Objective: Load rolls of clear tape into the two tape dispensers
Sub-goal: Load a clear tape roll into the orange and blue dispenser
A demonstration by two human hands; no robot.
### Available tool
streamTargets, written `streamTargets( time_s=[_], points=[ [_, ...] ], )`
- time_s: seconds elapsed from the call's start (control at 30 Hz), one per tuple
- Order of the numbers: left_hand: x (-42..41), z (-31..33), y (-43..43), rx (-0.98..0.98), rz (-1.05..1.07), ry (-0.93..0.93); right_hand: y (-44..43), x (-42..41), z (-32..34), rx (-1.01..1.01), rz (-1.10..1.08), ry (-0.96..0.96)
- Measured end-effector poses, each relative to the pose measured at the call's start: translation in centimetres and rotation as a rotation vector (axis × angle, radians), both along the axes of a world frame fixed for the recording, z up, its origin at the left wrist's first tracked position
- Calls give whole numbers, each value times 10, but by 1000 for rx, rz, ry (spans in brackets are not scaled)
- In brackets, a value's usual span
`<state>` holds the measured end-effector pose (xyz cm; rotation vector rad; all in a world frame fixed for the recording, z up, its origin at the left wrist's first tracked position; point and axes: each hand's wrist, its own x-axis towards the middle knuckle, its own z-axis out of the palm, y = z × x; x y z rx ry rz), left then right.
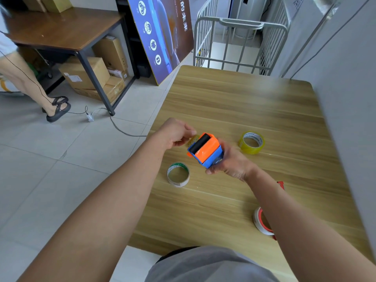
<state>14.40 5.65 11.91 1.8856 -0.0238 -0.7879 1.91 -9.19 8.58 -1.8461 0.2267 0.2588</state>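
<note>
My right hand [230,161] grips a blue and orange tape dispenser [206,150] with a black roller, held above the wooden table [234,102]. My left hand [175,134] pinches a strip of clear tape [193,140] at the dispenser's roller end. A full roll of yellowish clear tape [251,142] lies flat to the right of the dispenser. An almost bare cardboard core with green print [178,174] lies near the table's left edge. A white and red roll [261,221] lies close to my right forearm, which partly hides it. A small red piece [281,184] shows behind that arm.
A grey wall panel [350,119] borders the table on the right. A metal cage trolley [240,43] stands beyond the far edge. To the left is tiled floor, a dark table [61,29] with cardboard boxes under it, a cable, and another person's legs [26,78].
</note>
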Motion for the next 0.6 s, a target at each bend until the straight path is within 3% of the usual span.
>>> streamTargets(
  time_s=[0.47,0.6],
  points=[
    [-3,-4,8,49,-41,91,-2,-2,-7,7,6,16],
    [-4,-5,8,81,-85,212,-2,-1,-7,8,1,6]
  ],
)
